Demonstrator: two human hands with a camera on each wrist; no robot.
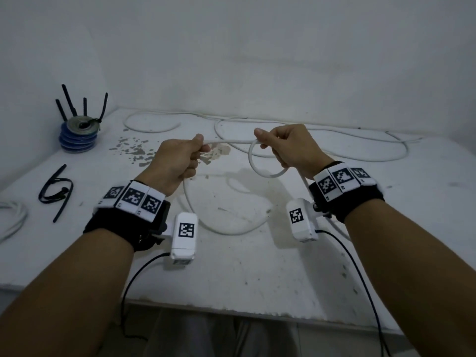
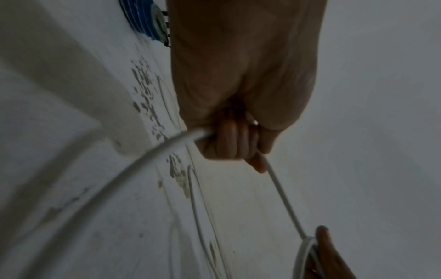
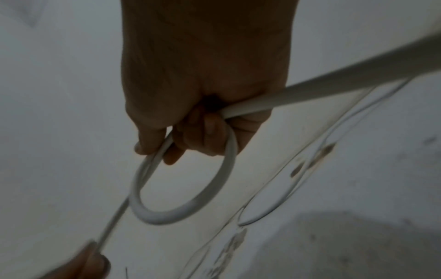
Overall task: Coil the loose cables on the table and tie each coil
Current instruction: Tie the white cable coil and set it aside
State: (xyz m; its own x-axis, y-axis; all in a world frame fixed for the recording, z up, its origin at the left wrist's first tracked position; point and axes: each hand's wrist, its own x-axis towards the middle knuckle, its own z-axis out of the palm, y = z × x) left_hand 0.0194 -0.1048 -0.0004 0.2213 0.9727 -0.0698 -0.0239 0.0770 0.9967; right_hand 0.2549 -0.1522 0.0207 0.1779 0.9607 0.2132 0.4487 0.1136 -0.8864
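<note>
Hands raised over white table [image 1: 257, 266]. Left hand [image 1: 177, 161] fisted round white cable [image 1: 226, 229], thumb on top; cable exits both sides of the fist. Right hand [image 1: 288, 148] pinches the same cable, holding one small loop [image 1: 260, 166] hanging below its fingers. Short span runs taut between the hands; the remainder sags onto the table in slack curves toward the far edge. Black ties [image 1: 55, 191] lie at left; blue tape rolls [image 1: 78, 136] stacked in the far left corner. Wrist bands carry black-and-white square markers; no readable text.
</note>
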